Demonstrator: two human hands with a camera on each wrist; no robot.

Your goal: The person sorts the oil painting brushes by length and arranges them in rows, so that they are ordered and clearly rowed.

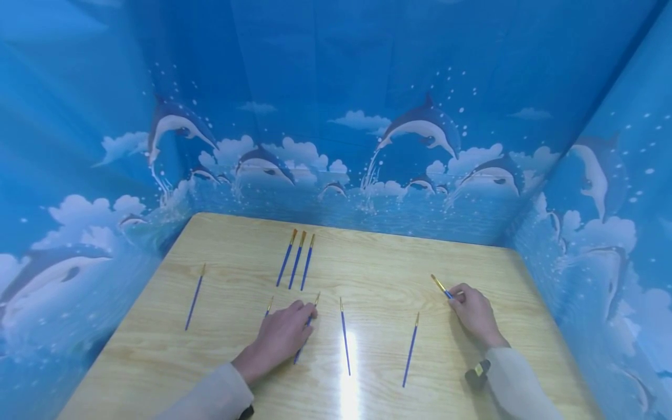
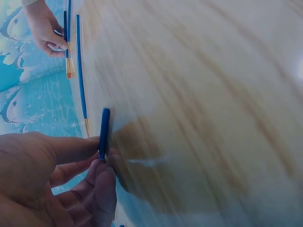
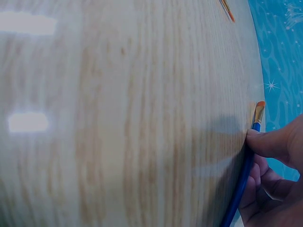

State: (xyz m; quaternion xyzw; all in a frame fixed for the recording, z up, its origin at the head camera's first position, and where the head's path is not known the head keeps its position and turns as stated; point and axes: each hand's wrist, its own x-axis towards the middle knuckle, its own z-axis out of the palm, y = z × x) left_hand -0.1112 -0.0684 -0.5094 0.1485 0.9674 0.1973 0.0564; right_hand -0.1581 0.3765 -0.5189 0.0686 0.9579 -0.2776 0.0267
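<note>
The left hand [image 1: 280, 332] pinches a slim blue paintbrush [image 1: 300, 350] between thumb and fingertips, its handle slanting back toward the person and its fine tip showing beyond the fingers. The left wrist view shows the thumb pressed to 1 side of that blue handle, close above the counter [image 1: 378, 262]; whether it touches the surface I cannot tell.

The right hand [image 1: 472, 312], well apart to the right, grips a thicker brush [image 1: 440, 284] with thumb and curled fingers. Its gold ferrule and brownish bristles point forward and to the left, out past the fingertips.

Just past the back of the left hand, the tip of a half-hidden brush [image 1: 269, 307] peeks out. Farther forward of that hand, 3 brushes in a row [image 1: 297, 260] lie side by side, bristles pointing away from the person. Well to its left lies a lone brush [image 1: 194, 300]. Between the 2 hands are 2 more: a thin brush [image 1: 345, 335] near the left hand, and another slim brush [image 1: 411, 350] nearer the right hand, to its left and closer to the person.

Beyond both hands rises a blue backdrop [image 1: 325, 76] printed with leaping dolphins and clouds. Light-coloured sleeves [image 1: 517, 379] cover both forearms.
</note>
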